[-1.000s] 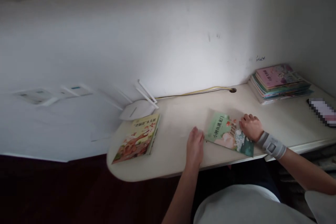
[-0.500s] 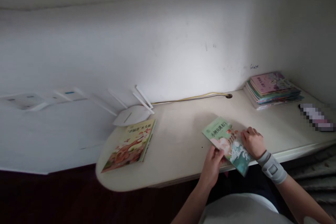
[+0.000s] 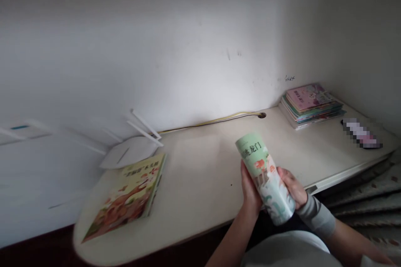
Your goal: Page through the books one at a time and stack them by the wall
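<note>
A green picture book (image 3: pixel 266 177) is curved into a tube between my hands, above the front edge of the desk (image 3: pixel 200 187). My left hand (image 3: pixel 250 187) grips its left side, with the fingers mostly hidden behind the cover. On the other side my right hand (image 3: pixel 293 185) is closed around the book; a grey band (image 3: pixel 316 213) wraps that wrist. Another picture book (image 3: pixel 128 196), with a yellow and brown cover, lies on the desk's left part, apart from both hands.
A white router (image 3: pixel 130 152) with raised antennas stands at the back left. Thin cables (image 3: pixel 200 124) run along the wall to a round hole (image 3: pixel 262 115). Stacked books (image 3: pixel 310 104), pink on top, sit at the back right, near a blurred-out phone-like object (image 3: pixel 360 133).
The green book was flat and tilted; now it is bent into a tube. My right hand has gone from resting on its cover to gripping its side. The view has shifted right.
</note>
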The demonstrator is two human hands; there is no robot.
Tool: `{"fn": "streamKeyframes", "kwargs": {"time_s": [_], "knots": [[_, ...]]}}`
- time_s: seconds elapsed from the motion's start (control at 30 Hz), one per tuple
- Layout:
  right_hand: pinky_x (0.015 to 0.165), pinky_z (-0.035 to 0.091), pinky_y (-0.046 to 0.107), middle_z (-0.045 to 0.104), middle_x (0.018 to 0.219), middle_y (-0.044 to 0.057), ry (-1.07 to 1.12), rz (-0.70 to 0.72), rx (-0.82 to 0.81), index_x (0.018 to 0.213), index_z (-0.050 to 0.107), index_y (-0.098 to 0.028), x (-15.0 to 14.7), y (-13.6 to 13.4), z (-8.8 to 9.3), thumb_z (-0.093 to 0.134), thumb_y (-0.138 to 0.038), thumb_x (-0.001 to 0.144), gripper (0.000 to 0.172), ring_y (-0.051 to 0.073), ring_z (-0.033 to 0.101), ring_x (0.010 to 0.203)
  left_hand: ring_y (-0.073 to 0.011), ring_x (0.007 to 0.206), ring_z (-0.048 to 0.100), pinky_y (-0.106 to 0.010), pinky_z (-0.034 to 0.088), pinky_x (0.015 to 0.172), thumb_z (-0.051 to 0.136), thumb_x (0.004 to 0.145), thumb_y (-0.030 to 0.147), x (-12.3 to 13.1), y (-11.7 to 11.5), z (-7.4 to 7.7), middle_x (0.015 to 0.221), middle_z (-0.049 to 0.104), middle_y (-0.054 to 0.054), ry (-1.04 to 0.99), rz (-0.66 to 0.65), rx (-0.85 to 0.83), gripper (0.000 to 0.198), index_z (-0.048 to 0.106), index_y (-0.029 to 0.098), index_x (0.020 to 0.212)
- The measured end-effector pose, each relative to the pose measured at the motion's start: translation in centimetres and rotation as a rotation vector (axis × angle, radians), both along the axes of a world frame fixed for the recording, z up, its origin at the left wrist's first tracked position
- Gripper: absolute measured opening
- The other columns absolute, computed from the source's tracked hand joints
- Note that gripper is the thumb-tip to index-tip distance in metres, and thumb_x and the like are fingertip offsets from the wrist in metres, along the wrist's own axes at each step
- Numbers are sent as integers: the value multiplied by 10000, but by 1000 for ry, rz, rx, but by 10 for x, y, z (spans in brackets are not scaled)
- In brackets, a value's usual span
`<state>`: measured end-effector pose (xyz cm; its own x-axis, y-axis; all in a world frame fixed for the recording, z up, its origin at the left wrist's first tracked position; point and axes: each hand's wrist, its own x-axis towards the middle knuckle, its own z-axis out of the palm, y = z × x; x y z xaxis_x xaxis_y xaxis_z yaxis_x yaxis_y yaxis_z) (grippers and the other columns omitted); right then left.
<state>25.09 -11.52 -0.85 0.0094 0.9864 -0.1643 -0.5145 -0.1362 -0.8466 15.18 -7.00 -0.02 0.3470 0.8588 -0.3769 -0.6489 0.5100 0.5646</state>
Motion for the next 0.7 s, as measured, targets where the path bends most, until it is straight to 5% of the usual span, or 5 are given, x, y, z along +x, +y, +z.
{"fn": "streamKeyframes", "kwargs": {"time_s": [0.13,0.27,0.4,0.53,0.7], "knots": [[393,346,182,574,508,-24,24,-58,70,620,577,-166,28,4,18,663,-523,697,376,64,438,395,-262,875,628,-390,490,787,543,662,677,-7,18,1,944,660,-90,223,16,141,584,606,175,954],[379,359,175,598,505,-12,-41,13,49,616,593,-154,88,10,43,680,-448,713,322,66,466,381,-245,1248,405,-384,330,1021,714,658,416,-32,49,26,1411,372,-74,721,243,681,770,351,287,1325],[402,414,187,642,561,15,-48,180,-33,619,603,-151,121,16,48,704,-445,679,317,97,550,426,-264,1295,349,-383,296,1056,663,729,379,-35,62,64,1451,330,-70,793,-397,1034,679,389,283,1343],[441,456,205,652,575,4,-41,177,-49,625,611,-171,141,27,40,727,-453,630,305,112,579,464,-281,1171,495,-402,404,963,723,675,314,-9,70,77,1301,527,-68,620,-770,806,721,420,276,1328],[442,456,222,638,560,-8,-117,86,8,628,608,-194,173,43,35,685,-451,675,271,109,551,445,-241,1037,587,-342,440,900,760,622,219,32,86,61,1190,608,-87,413,-734,498,746,451,211,1301]]}}
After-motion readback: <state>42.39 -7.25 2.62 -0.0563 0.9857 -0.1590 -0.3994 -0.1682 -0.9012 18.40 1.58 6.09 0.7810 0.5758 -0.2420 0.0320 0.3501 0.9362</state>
